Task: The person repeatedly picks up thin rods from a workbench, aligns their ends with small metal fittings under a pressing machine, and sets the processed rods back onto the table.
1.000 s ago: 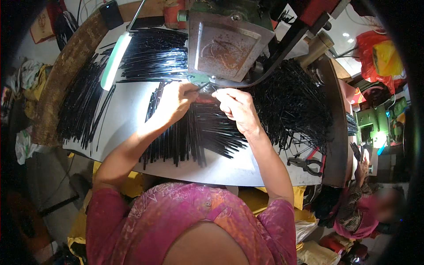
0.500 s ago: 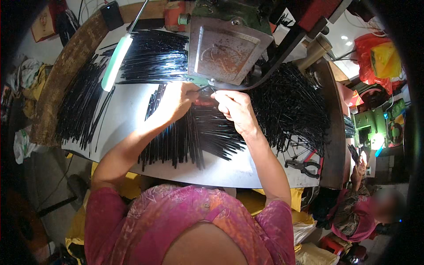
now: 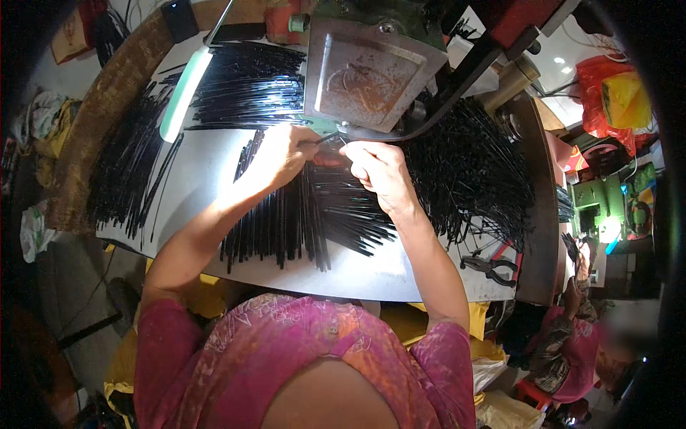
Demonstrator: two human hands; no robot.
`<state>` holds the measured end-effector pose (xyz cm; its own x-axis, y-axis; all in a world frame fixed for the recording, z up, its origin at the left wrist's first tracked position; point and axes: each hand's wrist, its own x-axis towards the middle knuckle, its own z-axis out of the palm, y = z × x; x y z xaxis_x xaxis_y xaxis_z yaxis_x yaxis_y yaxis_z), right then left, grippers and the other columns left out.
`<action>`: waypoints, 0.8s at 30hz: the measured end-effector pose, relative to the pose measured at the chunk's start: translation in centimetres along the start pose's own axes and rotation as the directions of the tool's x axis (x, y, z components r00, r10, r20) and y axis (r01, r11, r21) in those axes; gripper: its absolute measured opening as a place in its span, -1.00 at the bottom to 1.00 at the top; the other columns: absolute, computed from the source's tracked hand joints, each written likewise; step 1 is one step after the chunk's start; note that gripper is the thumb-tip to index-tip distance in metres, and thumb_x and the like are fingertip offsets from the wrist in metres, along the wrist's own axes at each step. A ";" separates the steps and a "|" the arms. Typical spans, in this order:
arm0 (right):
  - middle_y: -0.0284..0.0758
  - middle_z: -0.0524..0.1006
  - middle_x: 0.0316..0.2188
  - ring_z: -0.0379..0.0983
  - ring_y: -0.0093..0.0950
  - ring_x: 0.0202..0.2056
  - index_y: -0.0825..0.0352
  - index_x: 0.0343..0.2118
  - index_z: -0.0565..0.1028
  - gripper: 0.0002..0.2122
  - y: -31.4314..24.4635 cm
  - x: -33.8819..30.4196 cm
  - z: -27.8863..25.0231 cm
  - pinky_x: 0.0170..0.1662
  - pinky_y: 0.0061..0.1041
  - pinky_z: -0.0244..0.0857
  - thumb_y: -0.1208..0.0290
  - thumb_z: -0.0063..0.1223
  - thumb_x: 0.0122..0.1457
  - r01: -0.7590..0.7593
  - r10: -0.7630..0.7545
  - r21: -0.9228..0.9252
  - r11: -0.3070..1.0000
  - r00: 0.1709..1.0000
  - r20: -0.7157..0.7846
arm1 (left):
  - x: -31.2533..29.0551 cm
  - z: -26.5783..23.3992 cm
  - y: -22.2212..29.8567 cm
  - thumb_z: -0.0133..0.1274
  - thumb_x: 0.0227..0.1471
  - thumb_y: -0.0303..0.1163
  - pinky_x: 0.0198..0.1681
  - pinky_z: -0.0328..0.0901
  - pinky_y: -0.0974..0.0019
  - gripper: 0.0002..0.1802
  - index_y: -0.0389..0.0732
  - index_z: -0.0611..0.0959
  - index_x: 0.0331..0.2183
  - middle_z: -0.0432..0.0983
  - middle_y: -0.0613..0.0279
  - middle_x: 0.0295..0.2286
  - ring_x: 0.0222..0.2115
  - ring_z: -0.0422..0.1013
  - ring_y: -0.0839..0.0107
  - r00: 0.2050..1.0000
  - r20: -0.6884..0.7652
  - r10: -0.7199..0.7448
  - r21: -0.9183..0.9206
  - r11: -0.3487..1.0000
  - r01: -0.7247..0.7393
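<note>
Both my hands are raised close together below the head of a green and grey bench machine. My left hand pinches a thin black rod that points toward the machine's working point. On the other side my right hand is closed, thumb and forefinger pressed together at the working point; what they pinch is too small to make out. Beneath my hands lies a fanned pile of thin black rods. Another dense heap of black rods lies right of my right hand.
More black rods lie at the far left and at the back. A lit lamp hangs over the white tabletop. Pliers rest near the right edge. Beyond it a co-worker's hand is at another green machine.
My hands stay at the machine in nearly the same pose. The whole view has shifted slightly. At the right, the co-worker's head and arm have moved a little.
</note>
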<state>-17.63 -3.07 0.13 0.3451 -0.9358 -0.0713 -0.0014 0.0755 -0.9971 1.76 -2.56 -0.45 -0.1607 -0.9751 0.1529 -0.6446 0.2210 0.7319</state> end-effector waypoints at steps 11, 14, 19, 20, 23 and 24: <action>-0.51 0.29 -0.75 0.06 -0.77 -0.75 0.40 -0.44 0.49 -0.85 0.7 0.6 0.1 -0.70 -0.77 -0.14 0.41 -0.05 0.08 0.041 -0.040 -0.008 0.999 0.997 0.069 | -2.2 1.6 1.6 -0.06 -0.09 -0.46 -0.47 0.28 0.24 -0.91 -0.27 0.49 -0.52 0.42 0.04 -0.52 -0.52 0.39 0.16 0.891 -0.089 0.446 0.251 0.875 -0.413; -0.52 0.29 -0.73 0.07 -0.77 -0.74 0.40 -0.45 0.47 -0.85 0.7 0.8 0.3 -0.70 -0.78 -0.13 0.42 -0.07 0.08 -0.062 0.057 0.055 0.997 0.995 0.085 | -4.2 2.0 3.0 -0.04 -0.13 -0.46 -0.48 0.28 0.22 -0.91 -0.28 0.48 -0.53 0.37 0.05 -0.61 -0.55 0.37 0.11 0.913 -0.040 0.406 -0.016 0.913 -0.407; -0.52 0.29 -0.73 0.07 -0.79 -0.74 0.39 -0.47 0.47 -0.87 0.1 0.2 -0.5 -0.71 -0.79 -0.12 0.45 -0.08 0.09 -0.111 0.110 0.036 0.993 0.993 0.037 | -6.6 -2.9 -0.8 0.02 -0.08 -0.39 -0.40 0.30 0.32 -0.77 -0.35 0.52 -0.37 0.45 0.00 -0.51 -0.51 0.41 0.19 0.973 -0.196 0.119 0.018 0.993 -0.118; -0.52 0.31 -0.73 0.08 -0.79 -0.74 0.37 -0.50 0.47 -0.87 0.0 0.2 -0.8 -0.71 -0.79 -0.10 0.45 -0.06 0.09 -0.135 0.133 0.060 0.989 0.991 0.028 | -6.6 -4.0 -2.0 0.01 -0.09 -0.37 -0.41 0.30 0.31 -0.76 -0.35 0.52 -0.37 0.45 -0.01 -0.51 -0.52 0.41 0.19 0.962 -0.263 -0.073 -0.032 0.997 0.066; -0.50 0.33 -0.69 0.09 -0.80 -0.75 0.37 -0.44 0.44 -0.87 0.3 0.3 -1.0 -0.72 -0.81 -0.06 0.42 -0.07 0.12 -0.207 0.214 0.145 0.968 0.976 -0.031 | -6.5 -5.8 -5.0 0.02 -0.14 -0.28 -0.42 0.27 0.24 -0.73 -0.32 0.55 -0.45 0.45 -0.03 -0.57 -0.53 0.40 0.17 0.936 -0.128 -0.329 0.377 0.856 0.353; -0.51 0.33 -0.69 0.09 -0.81 -0.75 0.37 -0.43 0.44 -0.86 0.4 0.3 -1.1 -0.73 -0.82 -0.06 0.40 -0.08 0.13 -0.215 0.226 0.166 0.962 0.973 -0.050 | -6.6 -5.9 -5.5 0.03 -0.16 -0.25 -0.41 0.27 0.21 -0.71 -0.31 0.56 -0.48 0.45 -0.04 -0.58 -0.53 0.41 0.16 0.919 -0.084 -0.386 0.351 0.851 0.389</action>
<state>-18.52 -3.65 -0.34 0.2881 -0.9106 -0.2963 0.0799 0.3313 -0.9401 10.73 2.55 -1.59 0.1635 -0.9828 -0.0860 -0.8740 -0.1848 0.4494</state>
